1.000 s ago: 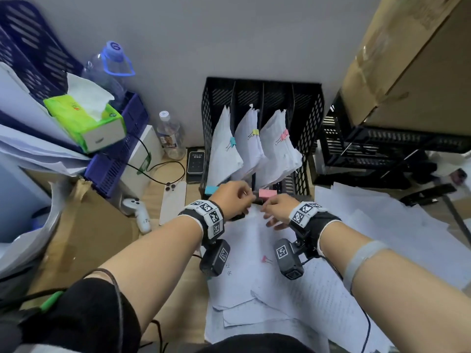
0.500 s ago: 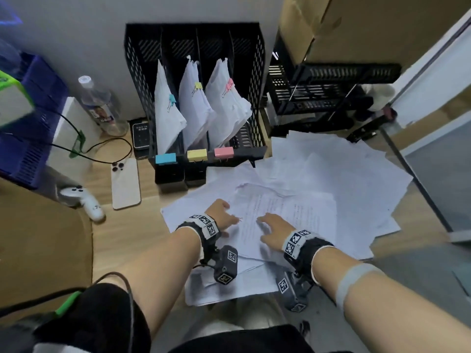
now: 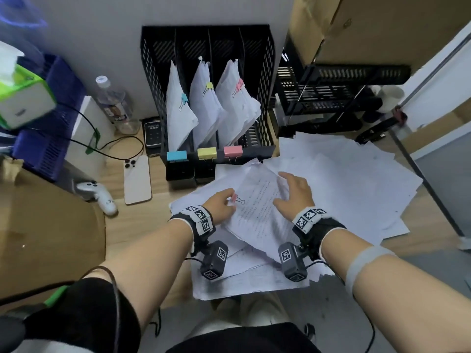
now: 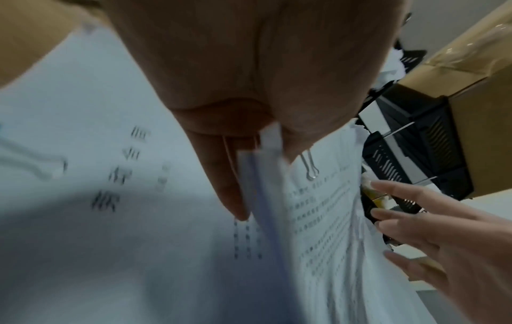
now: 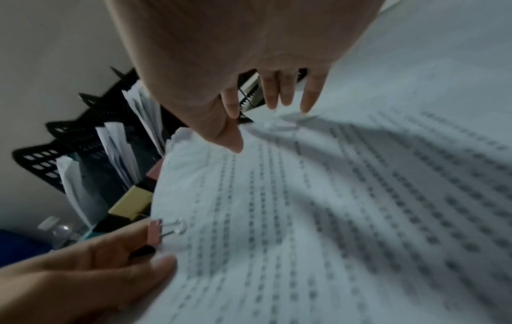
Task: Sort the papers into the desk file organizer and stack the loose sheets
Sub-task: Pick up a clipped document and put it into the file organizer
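1. Left hand [image 3: 221, 205] pinches the corner of a clipped printed bundle [image 3: 257, 212] at its pink binder clip [image 3: 234, 198].
2. Right hand [image 3: 295, 193] lies on the bundle's right edge, fingers [image 3: 285, 177] spread and fairly straight.
3. Bundle sits tilted on loose sheets [image 3: 356, 179] spread over the wooden worktop [image 3: 132, 220].
4. Black mesh file organizer [image 3: 265, 103] stands against the wall: three clipped stacks upright in the left three slots, clips blue, yellow, pink; matching large clips on the front.
5. Left of it: phone [image 3: 137, 179], white controller [image 3: 98, 193], water bottle [image 3: 114, 103].
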